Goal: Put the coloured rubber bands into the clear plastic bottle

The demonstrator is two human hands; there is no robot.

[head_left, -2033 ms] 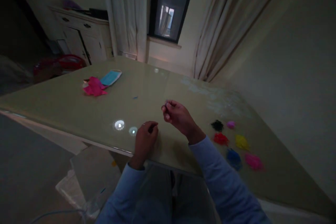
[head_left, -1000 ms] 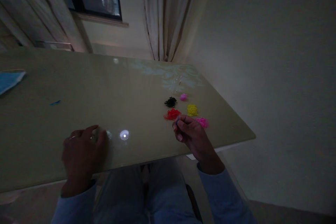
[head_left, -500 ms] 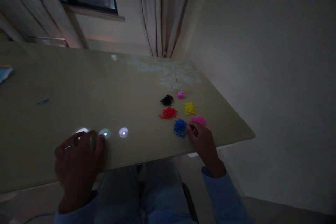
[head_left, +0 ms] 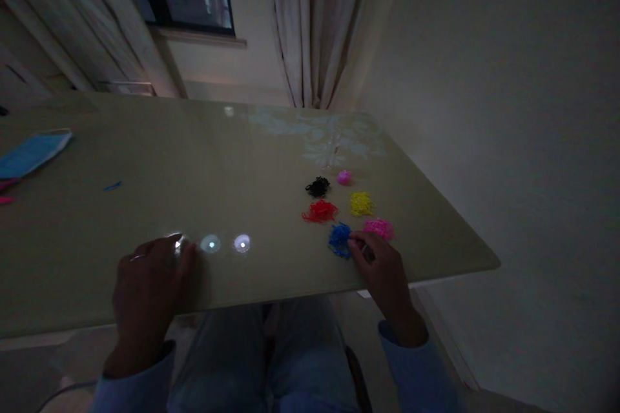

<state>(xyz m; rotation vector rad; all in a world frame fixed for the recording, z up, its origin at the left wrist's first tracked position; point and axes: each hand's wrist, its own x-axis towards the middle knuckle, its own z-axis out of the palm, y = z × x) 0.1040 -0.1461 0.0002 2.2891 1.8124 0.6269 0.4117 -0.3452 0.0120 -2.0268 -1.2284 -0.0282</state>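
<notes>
Over the right edge of a small pile of blue rubber bands (head_left: 340,240) is my right hand (head_left: 382,269), its thumb and forefinger pinched together. What lies between those fingertips is too small and dim to make out. Close beside that hand is a pile of pink bands (head_left: 379,229). Behind are heaps of red bands (head_left: 320,211), yellow bands (head_left: 361,204) and black bands (head_left: 318,187). My left hand (head_left: 151,277) rests palm down near the table's front edge, thumb apart from its curved fingers, beside bright light reflections; it holds nothing visible.
A round pink clump (head_left: 343,177) and a clear, thin item (head_left: 332,151) lie behind the piles. A small blue piece (head_left: 112,186) lies at the left of the glossy table (head_left: 271,271), with a blue face mask (head_left: 36,153) farther left. A wall (head_left: 508,142) bounds the right side.
The view has turned left, so the scene shifts right and more of the face mask shows. My right hand stays pinched at the blue pile; my left hand stays on the table.
</notes>
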